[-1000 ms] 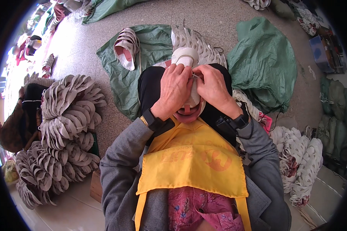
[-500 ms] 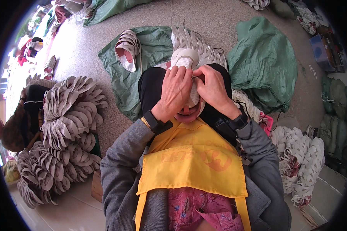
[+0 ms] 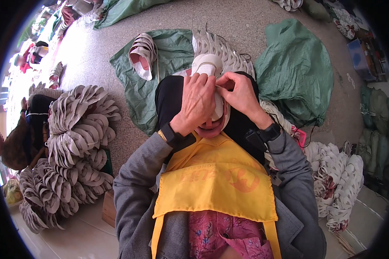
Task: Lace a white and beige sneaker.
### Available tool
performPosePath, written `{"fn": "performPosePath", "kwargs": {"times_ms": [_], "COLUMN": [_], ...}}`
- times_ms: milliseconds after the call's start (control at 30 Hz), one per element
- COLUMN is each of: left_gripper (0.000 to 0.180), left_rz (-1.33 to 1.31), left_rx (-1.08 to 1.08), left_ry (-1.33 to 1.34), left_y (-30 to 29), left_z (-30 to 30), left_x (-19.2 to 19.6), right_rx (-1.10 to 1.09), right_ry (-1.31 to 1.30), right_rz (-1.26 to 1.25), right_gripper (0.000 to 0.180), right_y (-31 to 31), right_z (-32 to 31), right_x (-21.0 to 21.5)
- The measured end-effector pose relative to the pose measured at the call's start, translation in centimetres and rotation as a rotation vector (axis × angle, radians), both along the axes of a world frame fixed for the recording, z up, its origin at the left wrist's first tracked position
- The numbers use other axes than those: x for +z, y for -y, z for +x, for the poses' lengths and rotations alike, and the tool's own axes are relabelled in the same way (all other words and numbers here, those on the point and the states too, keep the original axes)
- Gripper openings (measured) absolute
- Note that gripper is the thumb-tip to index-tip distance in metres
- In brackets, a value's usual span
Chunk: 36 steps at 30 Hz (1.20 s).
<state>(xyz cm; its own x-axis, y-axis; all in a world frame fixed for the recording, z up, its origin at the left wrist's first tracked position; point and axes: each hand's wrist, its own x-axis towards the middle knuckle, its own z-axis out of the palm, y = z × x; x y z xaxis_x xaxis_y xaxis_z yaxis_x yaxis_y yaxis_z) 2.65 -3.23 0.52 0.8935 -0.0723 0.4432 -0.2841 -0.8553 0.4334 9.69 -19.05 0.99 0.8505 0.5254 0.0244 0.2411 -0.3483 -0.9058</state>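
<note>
Across my lap lies a white shoe upper with a mesh part, its pink-lined opening turned toward my body. Draped over its left side, my left hand grips it with bent fingers. On the opposite side my right hand is closed, thumb and forefinger pinched together at the shoe upper's edge. What sits between those fingertips is too small to make out. Beyond my knees, a row of white shoe uppers rests on a green sheet, with a small nested stack of uppers to its left.
Big bundles of greyish-white uppers stand at my left. On the right are a crumpled green sack, tied white bundles and a pink plastic item. A blue bin stands farther right. Another person's arm shows at far left.
My right hand has shifted and turned slightly at the shoe upper's edge, its wrist moving a little. The left hand stays nearly in place on the upper.
</note>
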Motion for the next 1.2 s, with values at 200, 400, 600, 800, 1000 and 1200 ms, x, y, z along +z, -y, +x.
{"fn": "performPosePath", "kwargs": {"times_ms": [200, 400, 600, 800, 1000, 1200], "left_gripper": [0.008, 0.014, 0.016, 0.026, 0.044, 0.043], "left_rz": [-0.040, -0.036, -0.046, -0.294, -0.276, -0.254], "left_rx": [-0.031, -0.005, -0.004, -0.001, 0.023, 0.125], "left_ry": [-0.009, -0.129, -0.156, -0.166, -0.201, -0.177], "left_y": [-1.1, -6.0, -6.3, -4.4, -3.2, -2.3], "left_z": [-0.7, -5.3, -7.1, -5.0, -3.1, -1.9], "left_x": [1.9, 7.3, 9.8, 6.8, 2.2, 0.8], "right_rx": [0.021, 0.025, 0.064, 0.079, 0.038, 0.018], "right_ry": [0.071, 0.115, 0.692, 0.082, -0.406, 0.078], "right_rz": [0.010, 0.006, -0.004, 0.093, 0.326, 0.060], "right_gripper": [0.019, 0.016, 0.016, 0.009, 0.045, 0.030], "right_y": [0.2, 0.3, -1.8, -2.5, -0.2, -2.1], "right_z": [-0.5, -0.3, -1.8, -2.2, -1.1, -2.8], "right_x": [0.5, 0.0, 2.1, 2.7, 2.0, 2.5]}}
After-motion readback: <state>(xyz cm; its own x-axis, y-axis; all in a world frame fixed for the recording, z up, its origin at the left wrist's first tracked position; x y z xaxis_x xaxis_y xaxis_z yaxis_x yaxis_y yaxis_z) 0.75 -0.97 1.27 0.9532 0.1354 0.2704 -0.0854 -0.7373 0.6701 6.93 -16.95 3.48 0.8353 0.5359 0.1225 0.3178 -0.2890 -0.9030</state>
